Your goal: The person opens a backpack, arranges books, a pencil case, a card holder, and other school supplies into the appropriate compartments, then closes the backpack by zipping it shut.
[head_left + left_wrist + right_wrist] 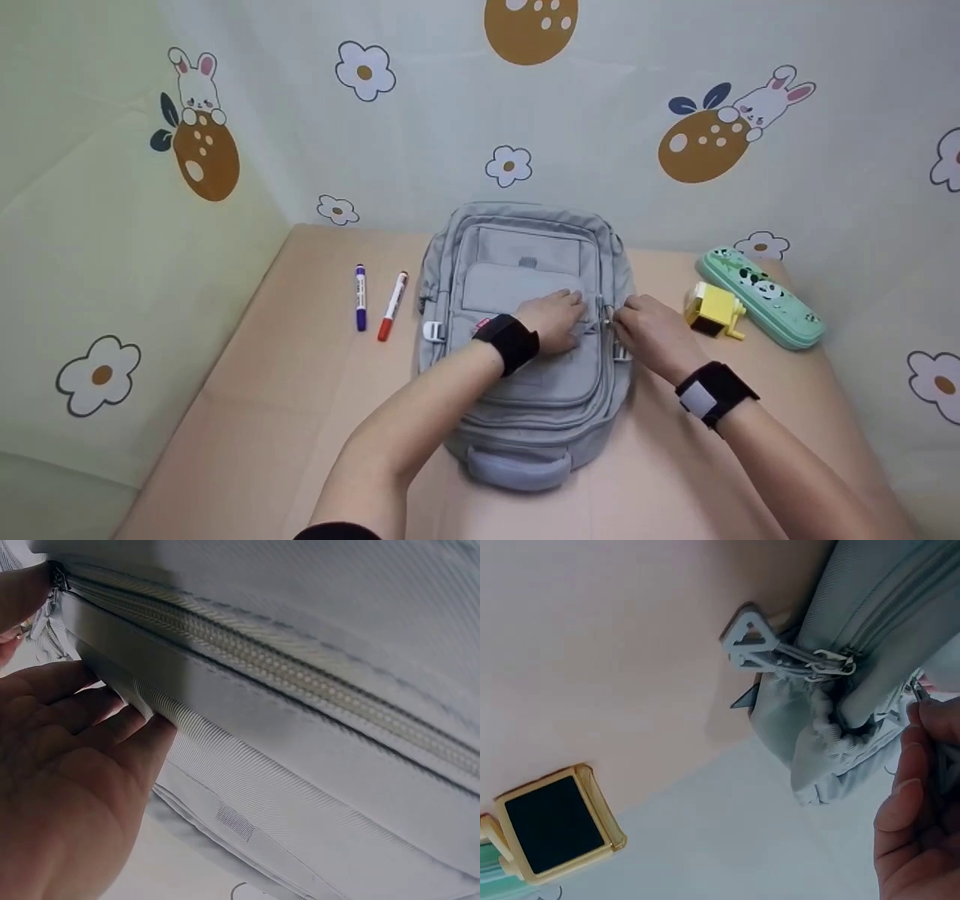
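A grey backpack [525, 240] lies on the table with its front panel up and its carry handle toward me. My left hand [551, 321] rests across the front pocket. In the left wrist view its fingers [112, 716] reach along the fabric beneath a zipper [270, 667]. At the bag's right side, my right hand [654, 330] pinches a small zipper pull [919, 690] between thumb and fingertips. A second zipper slider with a grey triangular tab [750, 637] hangs loose nearby in the right wrist view.
Left of the backpack lie a purple marker [361, 298] and a red marker [393, 306]. To its right stands a yellow pencil sharpener with a crank [711, 307], beside a green panda pencil case [787, 311]. A patterned cloth wall [435, 150] borders the table [300, 390].
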A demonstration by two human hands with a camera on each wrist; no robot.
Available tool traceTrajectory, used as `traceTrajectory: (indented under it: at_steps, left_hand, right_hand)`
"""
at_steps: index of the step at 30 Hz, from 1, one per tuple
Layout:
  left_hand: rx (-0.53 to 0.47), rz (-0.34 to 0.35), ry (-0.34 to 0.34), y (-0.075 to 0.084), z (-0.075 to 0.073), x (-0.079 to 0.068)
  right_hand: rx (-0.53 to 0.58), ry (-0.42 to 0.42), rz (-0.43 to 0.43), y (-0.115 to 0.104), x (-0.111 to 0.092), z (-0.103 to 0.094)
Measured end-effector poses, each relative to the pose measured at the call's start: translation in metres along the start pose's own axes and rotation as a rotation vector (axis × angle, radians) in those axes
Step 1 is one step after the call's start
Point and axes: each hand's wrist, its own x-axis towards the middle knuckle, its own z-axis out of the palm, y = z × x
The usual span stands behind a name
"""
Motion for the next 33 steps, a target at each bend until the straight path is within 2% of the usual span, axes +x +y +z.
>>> traceTrajectory:
  at_steps: [5,10,16,20,24,29,33]
  left_hand:
    - [0.008,0.008,-0.008,0.0,0.001,0.0]
    - [-0.007,0.002,-0.02,-0.002,0.001,-0.001]
    - [-0.013,0.045,0.005,-0.002,0.001,-0.006]
    - [-0.01,0.094,0.035,0.004,0.0,-0.018]
    - [-0.02,0.15,0.037,0.019,0.002,-0.035]
    - [0.027,0.212,0.015,0.033,0.015,-0.052]
    - [0.082,0.24,0.019,0.034,0.025,-0.057]
  right_hand:
    - [0.053,-0.036,0.002,-0.009,-0.01,-0.007]
    - [0.097,-0.065,0.066,-0.016,-0.014,-0.008]
    - [0.11,-0.056,0.087,-0.018,-0.013,-0.004]
    - [0.097,-0.036,0.091,-0.017,-0.014,-0.001]
    - [0.095,-0.013,0.106,-0.016,-0.018,0.001]
    - [0.096,0.028,0.109,-0.017,-0.02,0.001]
    - [0.088,0.035,0.12,-0.018,-0.022,0.001]
